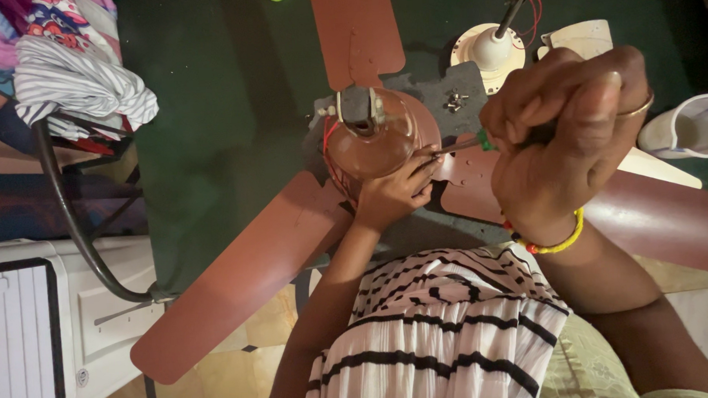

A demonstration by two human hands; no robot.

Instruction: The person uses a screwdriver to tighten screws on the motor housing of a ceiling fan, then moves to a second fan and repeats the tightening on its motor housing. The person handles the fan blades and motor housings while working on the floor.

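Both hands work at the brown ceiling fan (371, 139) lying on the dark green tabletop (210, 110). Right hand (564, 137) is closed in a fist round a screwdriver (466, 146) with a green collar, its shaft pointing left at the side of the motor housing. Left hand (393, 194) cups the housing from below, fingers curled against it just beside the tip.

Should the tip skate off the screw, I judge it would strike those left fingers, since they touch the housing right at the blade's end. Loose screws (454, 101) sit on the grey mounting plate behind the motor and could roll off if the fan is jolted.

A white cup-like container (693, 128) lies at the right edge; its contents cannot be made out.
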